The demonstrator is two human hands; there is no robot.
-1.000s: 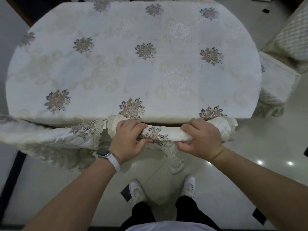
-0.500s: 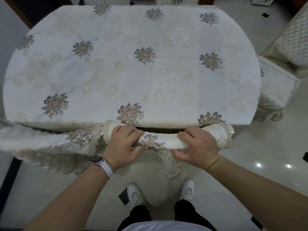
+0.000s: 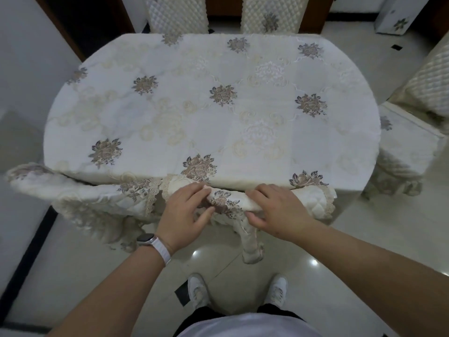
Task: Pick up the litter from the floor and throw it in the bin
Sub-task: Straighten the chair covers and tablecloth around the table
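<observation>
- Two shoes (image 3: 198,291) are counted on the floor (image 3: 364,239); no litter or bin is seen.
- One rolled cloth hem (image 3: 233,203) is gripped by left hand (image 3: 182,212) and right hand (image 3: 277,210), fingers curled over it, thumbs beneath. It is probably held up so that the floor under the bench (image 3: 218,117) is exposed.
- Three chairs (image 3: 408,152) are counted: one right, two far.

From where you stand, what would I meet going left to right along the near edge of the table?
A draped quilted cloth → left hand → right hand → covered chair. Both hands grip the rolled tablecloth edge.
</observation>
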